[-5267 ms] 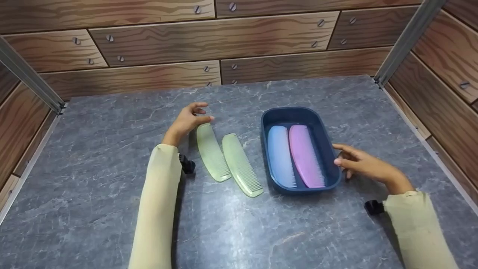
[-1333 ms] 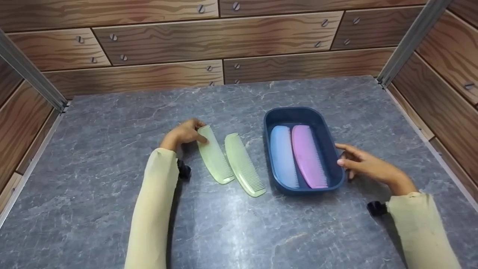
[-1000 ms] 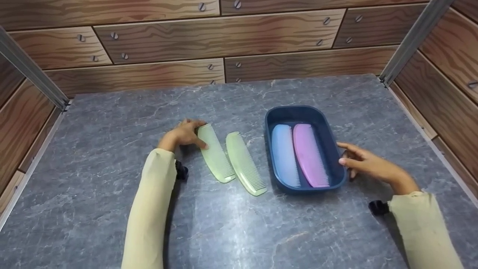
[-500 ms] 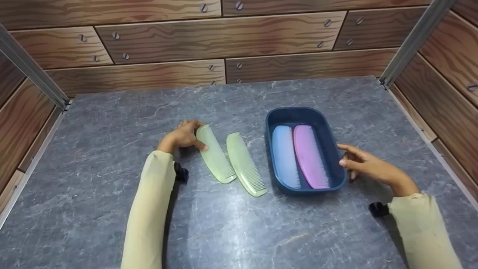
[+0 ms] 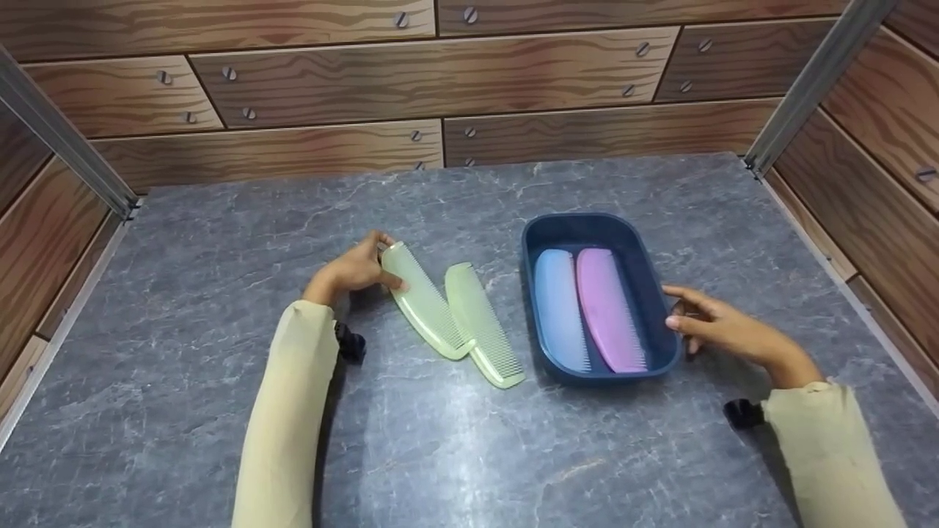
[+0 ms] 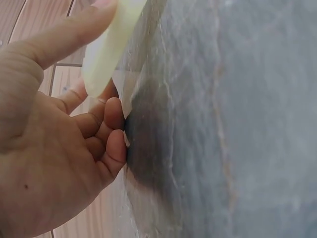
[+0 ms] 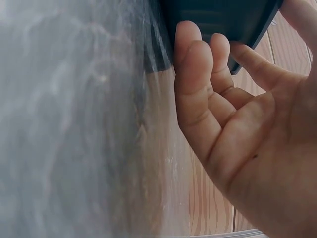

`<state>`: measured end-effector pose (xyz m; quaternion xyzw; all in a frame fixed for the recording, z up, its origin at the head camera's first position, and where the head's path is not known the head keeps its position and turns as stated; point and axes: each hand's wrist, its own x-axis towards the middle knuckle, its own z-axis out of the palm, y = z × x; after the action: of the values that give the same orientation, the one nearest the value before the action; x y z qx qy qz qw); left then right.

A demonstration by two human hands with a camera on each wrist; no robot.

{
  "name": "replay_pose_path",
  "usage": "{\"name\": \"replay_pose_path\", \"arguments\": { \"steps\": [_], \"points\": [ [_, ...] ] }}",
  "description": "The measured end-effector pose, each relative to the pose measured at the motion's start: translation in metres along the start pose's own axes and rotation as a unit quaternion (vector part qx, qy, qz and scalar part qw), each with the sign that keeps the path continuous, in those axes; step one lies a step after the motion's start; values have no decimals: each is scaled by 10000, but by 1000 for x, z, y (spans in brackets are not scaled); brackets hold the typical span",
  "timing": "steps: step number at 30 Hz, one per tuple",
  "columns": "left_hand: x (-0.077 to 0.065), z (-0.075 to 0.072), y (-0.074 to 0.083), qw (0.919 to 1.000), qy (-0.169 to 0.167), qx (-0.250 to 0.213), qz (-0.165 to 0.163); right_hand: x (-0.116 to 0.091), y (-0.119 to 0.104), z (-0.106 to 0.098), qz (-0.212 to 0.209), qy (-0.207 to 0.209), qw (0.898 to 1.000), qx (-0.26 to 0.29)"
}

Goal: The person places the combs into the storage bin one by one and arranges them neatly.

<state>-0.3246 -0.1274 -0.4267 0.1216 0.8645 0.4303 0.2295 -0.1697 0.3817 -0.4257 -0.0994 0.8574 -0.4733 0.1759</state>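
My left hand [image 5: 356, 267] pinches the upper end of a pale green comb [image 5: 427, 308], thumb on its near face and fingers behind. This comb is tilted, its lower tip overlapping a second green comb [image 5: 477, 315] that lies on the table. In the left wrist view the pale comb [image 6: 106, 57] comes down between thumb and fingers. A dark blue plastic bin [image 5: 539, 224] holds a blue comb [image 5: 559, 308] and a pink comb [image 5: 607, 312] side by side. Relaxed fingers of my right hand [image 5: 722, 323] touch the bin's right outer side; the right wrist view shows them against its wall [image 7: 218, 20].
The grey marbled tabletop [image 5: 455, 455] extends around the combs and bin. Wood-patterned panels [image 5: 330, 88] close off the back and sides, with metal posts [image 5: 799, 81] at the corners. Black wrist cameras [image 5: 742, 414] sit by the sleeves.
My left hand came down onto the left green comb and gripped it. Over the last half second that comb has turned and tilted, its lower tip moving over the other green comb. My right hand stays put.
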Motion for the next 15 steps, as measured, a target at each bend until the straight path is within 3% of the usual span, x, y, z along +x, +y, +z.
{"name": "replay_pose_path", "arguments": {
  "steps": [15],
  "points": [
    [-7,3,3,9977,174,-618,228,1,-1,1,-81,-77,9999,-8]
  ]
}}
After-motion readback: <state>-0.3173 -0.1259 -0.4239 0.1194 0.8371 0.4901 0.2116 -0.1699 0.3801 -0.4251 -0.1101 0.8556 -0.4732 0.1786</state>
